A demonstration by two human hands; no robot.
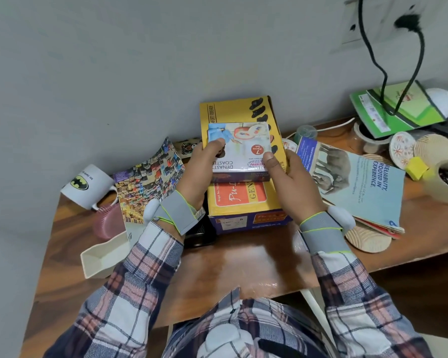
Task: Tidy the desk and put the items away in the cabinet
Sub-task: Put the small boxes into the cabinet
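**Coaster box held in both hands above a shoebox on the desk**

A closed yellow shoebox point(245, 204) stands on the wooden desk point(243, 267) against the wall, lid on, contents hidden. Directly over it is the smaller coaster box point(239, 151), also closed; whether it touches the lid cannot be told. At far right, a tan round holder point(444, 188) contains small dark pieces too small to identify. A cream open tray point(101, 257) lies at the desk's left front edge, and a Batman mug point(88, 186) lies on its side near the wall.

The left hand point(204, 171) grips the coaster box at its left end, thumb pressed on the top face, fingers curled beneath. The right hand point(292, 187) grips the right end likewise, thumb on the top edge. An elephant booklet point(360, 184) lies just right of the shoebox.
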